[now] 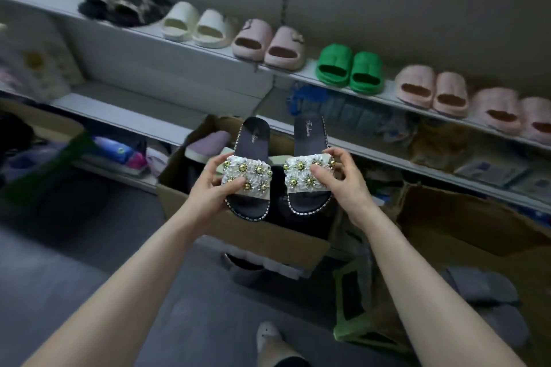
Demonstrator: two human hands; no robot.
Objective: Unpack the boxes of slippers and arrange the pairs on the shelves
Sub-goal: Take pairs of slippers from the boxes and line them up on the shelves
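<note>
Slippers (310, 140), black insoles (254, 132), white flowered straps (253, 173)

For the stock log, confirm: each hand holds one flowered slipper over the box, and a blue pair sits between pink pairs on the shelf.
Not blue. Head view: left hand and right hand each hold one flowered slipper over the box, and a green pair sits between pink pairs on the shelf.
</note>
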